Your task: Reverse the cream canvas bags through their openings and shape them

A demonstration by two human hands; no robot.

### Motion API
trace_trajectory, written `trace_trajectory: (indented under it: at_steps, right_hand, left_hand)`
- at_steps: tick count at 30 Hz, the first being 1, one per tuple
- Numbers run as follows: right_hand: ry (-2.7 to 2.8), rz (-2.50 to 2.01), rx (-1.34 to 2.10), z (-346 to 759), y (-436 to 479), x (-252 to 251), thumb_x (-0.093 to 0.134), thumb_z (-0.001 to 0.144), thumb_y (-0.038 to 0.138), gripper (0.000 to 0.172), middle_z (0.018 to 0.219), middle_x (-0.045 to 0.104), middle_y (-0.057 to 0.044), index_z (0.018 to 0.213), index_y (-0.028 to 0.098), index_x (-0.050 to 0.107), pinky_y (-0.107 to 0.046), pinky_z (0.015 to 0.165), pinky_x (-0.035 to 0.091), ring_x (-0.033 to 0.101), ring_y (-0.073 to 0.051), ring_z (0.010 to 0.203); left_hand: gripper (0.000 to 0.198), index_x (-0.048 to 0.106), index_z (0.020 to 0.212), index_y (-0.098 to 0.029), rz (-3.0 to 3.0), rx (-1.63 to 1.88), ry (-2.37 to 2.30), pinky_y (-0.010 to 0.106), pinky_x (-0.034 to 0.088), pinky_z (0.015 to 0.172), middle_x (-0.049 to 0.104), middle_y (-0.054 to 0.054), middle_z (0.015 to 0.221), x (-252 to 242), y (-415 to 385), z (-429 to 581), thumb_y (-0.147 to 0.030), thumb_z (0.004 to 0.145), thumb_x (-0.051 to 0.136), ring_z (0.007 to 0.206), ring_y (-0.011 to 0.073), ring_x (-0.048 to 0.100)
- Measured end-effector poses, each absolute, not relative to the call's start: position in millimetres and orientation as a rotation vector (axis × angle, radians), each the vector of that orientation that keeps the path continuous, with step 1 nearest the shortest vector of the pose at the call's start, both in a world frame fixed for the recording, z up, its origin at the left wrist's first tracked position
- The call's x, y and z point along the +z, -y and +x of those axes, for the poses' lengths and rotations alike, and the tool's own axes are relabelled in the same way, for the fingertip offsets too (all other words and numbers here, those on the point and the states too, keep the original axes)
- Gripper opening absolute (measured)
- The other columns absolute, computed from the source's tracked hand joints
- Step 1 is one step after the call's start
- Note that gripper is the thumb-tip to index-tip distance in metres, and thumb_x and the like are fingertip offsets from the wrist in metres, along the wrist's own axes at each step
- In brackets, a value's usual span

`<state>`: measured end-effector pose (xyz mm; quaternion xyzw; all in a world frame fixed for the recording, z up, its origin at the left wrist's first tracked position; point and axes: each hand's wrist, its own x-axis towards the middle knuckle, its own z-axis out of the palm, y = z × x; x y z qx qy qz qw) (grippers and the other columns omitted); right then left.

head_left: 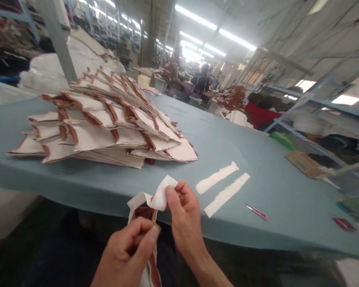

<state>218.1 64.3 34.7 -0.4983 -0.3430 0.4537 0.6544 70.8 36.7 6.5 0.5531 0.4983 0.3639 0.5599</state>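
Note:
My left hand (131, 247) pinches the edge of a white and brown fabric piece (152, 267) that hangs down at the table's front edge. Between thumb and fingers, my right hand (185, 215) grips a white strip (161, 195), which curls up from the top of that piece. The strip's left part folds over the fabric's upper edge. Two loose off-white strips (227, 195) lie on the table to the right of my right hand. Beyond them is a small pink-handled pointed tool (257, 211), perhaps a seam ripper or snips.
A tall pile of white pieces with brown edges (107, 119) covers the left of the blue-green table (209, 135). A brown packet (305, 163), a green item (283, 140) and a red object (344, 224) lie at the right. Shelving (305, 99) stands behind; a person (201, 81) is far back.

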Motion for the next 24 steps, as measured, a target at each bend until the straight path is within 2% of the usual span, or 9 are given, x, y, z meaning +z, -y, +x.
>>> trace_trajectory:
  at_steps: [4,9,13,15,18,21,24]
  right_hand:
    - [0.842,-1.165,0.978,206,-49,37,0.089,0.09,0.07,0.049,0.078,0.078,-0.002,0.092,0.024,0.072,-0.028,0.062,0.059,0.068,-0.017,0.066]
    - [0.956,-1.229,0.931,197,-34,23,0.085,0.097,0.055,0.031,0.089,0.085,-0.007,0.098,0.025,0.076,-0.035,0.07,0.066,0.079,-0.023,0.074]
    - [1.084,-1.184,0.775,191,-29,17,0.085,0.098,0.038,0.014,0.097,0.088,-0.008,0.093,0.027,0.078,-0.04,0.086,0.067,0.083,-0.026,0.09]
    - [1.091,-1.104,0.797,188,-28,17,0.086,0.099,0.038,0.018,0.097,0.088,-0.008,0.089,0.027,0.076,-0.041,0.089,0.067,0.084,-0.027,0.092]
    - [1.0,-1.046,0.907,183,-26,18,0.086,0.101,0.05,0.027,0.098,0.088,-0.008,0.091,0.026,0.075,-0.041,0.084,0.068,0.083,-0.026,0.089]
    - [0.925,-1.089,0.953,183,-27,16,0.082,0.102,0.061,0.037,0.094,0.087,-0.007,0.097,0.024,0.077,-0.035,0.074,0.065,0.08,-0.023,0.079]
    - [0.835,-1.183,0.865,194,-40,18,0.083,0.097,0.067,0.045,0.083,0.081,-0.003,0.089,0.023,0.073,-0.031,0.068,0.061,0.073,-0.019,0.071]
  left_hand:
    - [0.065,0.077,0.088,-0.021,1.206,0.829,-1.154,0.028,0.054,0.063,0.067,0.001,0.072,1,-43,60,-0.084,0.096,0.063,0.067,0.0205,0.061]
    - [0.082,0.084,0.104,-0.019,1.037,0.677,-1.082,0.037,0.065,0.07,0.075,0.007,0.074,-7,-51,55,-0.088,0.105,0.039,0.076,0.0296,0.075]
    - [0.076,0.086,0.123,-0.02,0.978,0.662,-1.054,0.038,0.067,0.074,0.081,0.009,0.081,-2,-48,54,-0.081,0.106,0.045,0.083,0.0312,0.08]
    - [0.074,0.086,0.124,-0.019,0.931,0.67,-1.021,0.038,0.067,0.076,0.082,0.009,0.082,1,-45,52,-0.083,0.099,0.058,0.084,0.0316,0.08]
    - [0.078,0.087,0.117,-0.018,0.874,0.704,-0.915,0.033,0.062,0.073,0.082,0.007,0.083,5,-44,47,-0.087,0.082,0.078,0.081,0.0283,0.075]
    - [0.071,0.086,0.114,-0.018,0.988,0.71,-0.846,0.026,0.053,0.066,0.079,0.005,0.085,8,-50,44,-0.083,0.088,0.077,0.074,0.0212,0.066]
    - [0.058,0.082,0.091,-0.018,1.205,0.737,-0.861,0.025,0.052,0.068,0.07,0.001,0.075,8,-60,43,-0.076,0.094,0.073,0.074,0.0199,0.061]
